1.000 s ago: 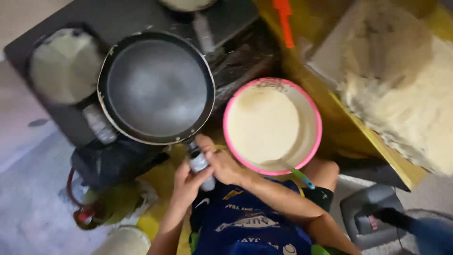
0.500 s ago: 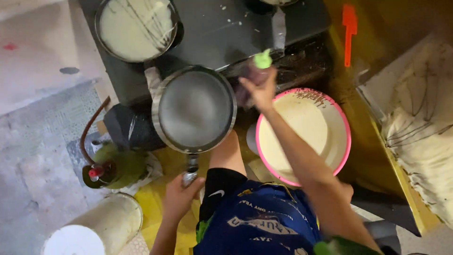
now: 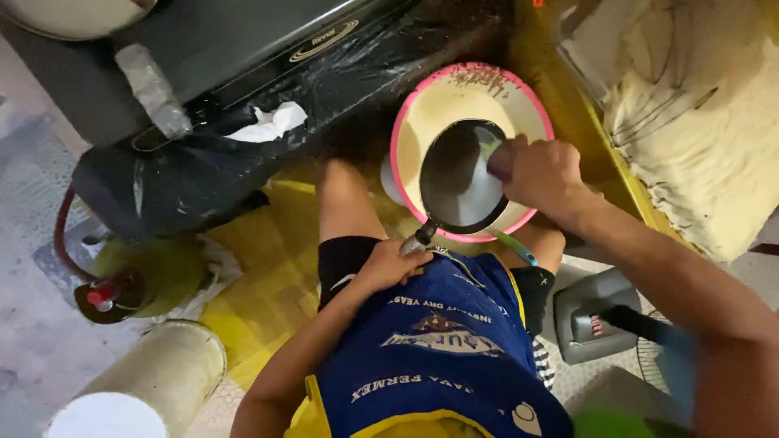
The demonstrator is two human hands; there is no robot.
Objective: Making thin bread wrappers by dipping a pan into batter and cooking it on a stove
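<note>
My left hand (image 3: 395,261) grips the handle of a dark round frying pan (image 3: 456,174). The pan is tilted over a pink-rimmed bowl (image 3: 403,122) that holds pale batter (image 3: 454,96). My right hand (image 3: 542,173) is closed at the pan's right rim, around a small item with a green tip (image 3: 488,151); most of that item is hidden by the fingers. A green-handled utensil (image 3: 516,248) sticks out from under the bowl's near edge. I sit low, with a blue apron over my lap.
A black gas stove (image 3: 243,49) wrapped in plastic stands at the back, a crumpled white tissue (image 3: 273,122) on it. A green gas cylinder (image 3: 154,280) with a red hose sits left. A pile of thin pale sheets (image 3: 690,138) lies right. A white cylinder (image 3: 154,373) stands at bottom left.
The pan has come off the stove side and now hangs over the pink bowl. My right hand dropped from near the stove to the pan's rim. The view has shifted closer.
</note>
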